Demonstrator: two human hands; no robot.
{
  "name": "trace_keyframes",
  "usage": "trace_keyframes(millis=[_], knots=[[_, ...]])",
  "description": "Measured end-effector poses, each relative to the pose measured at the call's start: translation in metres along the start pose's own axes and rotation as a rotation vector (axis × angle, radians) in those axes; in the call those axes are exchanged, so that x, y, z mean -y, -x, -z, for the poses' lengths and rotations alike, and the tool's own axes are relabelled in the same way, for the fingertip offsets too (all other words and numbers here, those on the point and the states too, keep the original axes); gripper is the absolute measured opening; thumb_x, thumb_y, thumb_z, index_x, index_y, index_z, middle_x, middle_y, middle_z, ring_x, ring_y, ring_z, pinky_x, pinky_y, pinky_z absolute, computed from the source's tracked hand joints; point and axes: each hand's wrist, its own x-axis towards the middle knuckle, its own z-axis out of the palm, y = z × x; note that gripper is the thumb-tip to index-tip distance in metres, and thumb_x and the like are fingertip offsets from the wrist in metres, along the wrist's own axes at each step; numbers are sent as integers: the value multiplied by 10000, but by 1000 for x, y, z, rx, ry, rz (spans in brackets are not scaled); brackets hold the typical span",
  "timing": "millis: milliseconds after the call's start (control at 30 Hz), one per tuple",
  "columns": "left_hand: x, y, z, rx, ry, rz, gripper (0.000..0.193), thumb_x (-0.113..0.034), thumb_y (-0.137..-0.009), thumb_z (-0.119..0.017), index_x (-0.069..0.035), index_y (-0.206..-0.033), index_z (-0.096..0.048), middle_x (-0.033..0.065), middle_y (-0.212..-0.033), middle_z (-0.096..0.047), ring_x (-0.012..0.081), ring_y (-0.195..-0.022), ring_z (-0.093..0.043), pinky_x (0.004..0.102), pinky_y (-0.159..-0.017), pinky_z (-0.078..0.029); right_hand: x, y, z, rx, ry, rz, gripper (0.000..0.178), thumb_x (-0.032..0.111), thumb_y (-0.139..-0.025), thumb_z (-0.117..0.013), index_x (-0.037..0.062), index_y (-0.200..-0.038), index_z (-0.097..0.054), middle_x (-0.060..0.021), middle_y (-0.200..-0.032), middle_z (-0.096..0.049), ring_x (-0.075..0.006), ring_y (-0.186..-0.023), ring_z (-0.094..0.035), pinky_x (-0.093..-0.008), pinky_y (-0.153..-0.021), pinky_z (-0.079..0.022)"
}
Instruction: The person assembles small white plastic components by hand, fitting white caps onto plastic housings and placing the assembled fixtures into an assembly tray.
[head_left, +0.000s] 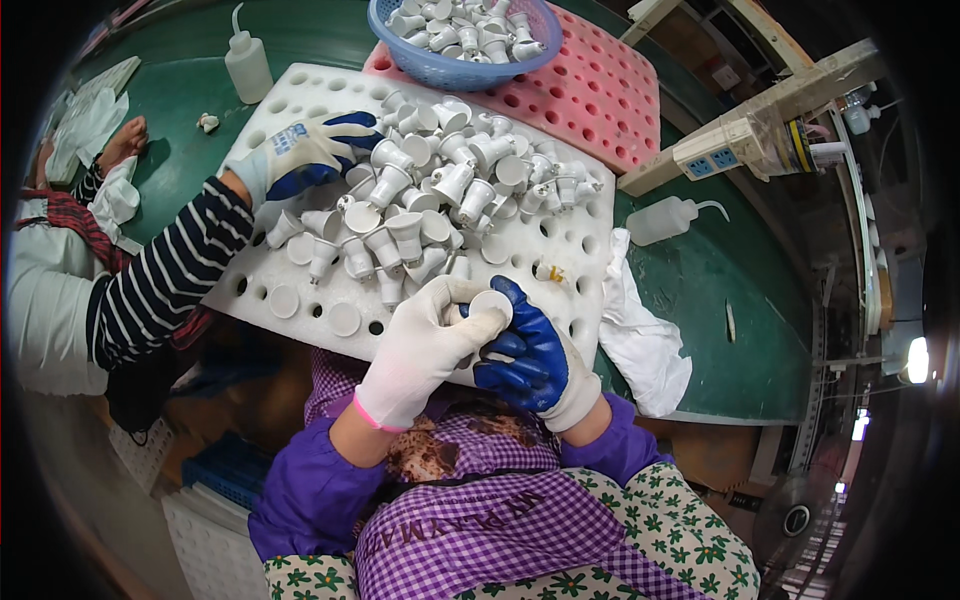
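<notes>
Close in front of me, my left hand [432, 338], in a white glove with a pink cuff edge, is closed on a small white spotlight bulb [492, 306], its round flat face turned up. Against its other side curl the blue-coated fingers of my right hand [535, 352], so both hands hold it. The bulb's lower part is hidden by the gloves. Just beyond lies a heap of similar white bulbs [405, 235] with two-pin bases, on a white foam tray [585, 300] full of round holes. Some bulbs sit face up in holes near its front edge.
At left a co-worker's gloved hand [312, 155] reaches onto the heap. Behind stand a blue basket [465, 75] of bulbs and a pink foam tray [600, 85]. Squeeze bottles [248, 68], a white cloth [645, 340] and a socket strip [715, 150] are around the green table [745, 280].
</notes>
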Motion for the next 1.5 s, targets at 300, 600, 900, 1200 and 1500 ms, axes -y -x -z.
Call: trace_keyframes(millis=[300, 600, 900, 1200, 1500], knots=[[7, -9, 14, 93, -5, 45, 257, -189, -840, -665, -43, -1019, -552, -34, -797, -589, 25, -627, -512, 184, -571, -406, -2, -12, 21, 60, 0, -37, 276, 362, -994, -399, 148, -861, -512, 44, -543, -347, -91, -414, -288, -237, -397, -250], [1, -10, 11, 40, -92, 30, 211, -159, -829, -677, -25, -965, -586, -14, -750, -588, 32, -586, -515, 182, -516, -401, -3, -11, 16, 34, 12, -22, 253, 337, -1001, -389, 135, -954, -534, 39, -608, -399, -66, -460, -337, -218, -397, -263], [8, -11, 18, 49, -53, 32, 222, -154, -833, -671, -16, -978, -574, 4, -750, -581, 44, -595, -526, 169, -533, -407, -8, -7, 10, -54, 23, -23, 256, 346, -994, -411, 141, -881, -515, 41, -558, -374, -70, -430, -333, -220, -384, -257], [4, -10, 22, 192, 41, -28, 365, -115, -861, -599, 27, -1186, -514, 0, -844, -576, 30, -692, -521, 190, -606, -426, 3, -7, 8, 73, -65, -15, 258, 354, -987, -422, 160, -844, -512, 40, -547, -365, -86, -400, -304, -229, -390, -252], [8, -5, 11, -33, -308, -210, 318, -194, -814, -685, -6, -1051, -589, 1, -878, -594, 52, -745, -530, 201, -663, -432, -4, -17, 22, 312, -98, -121, 308, 419, -949, -484, 139, -841, -554, 20, -569, -497, -82, -398, -399, -216, -351, -305]])
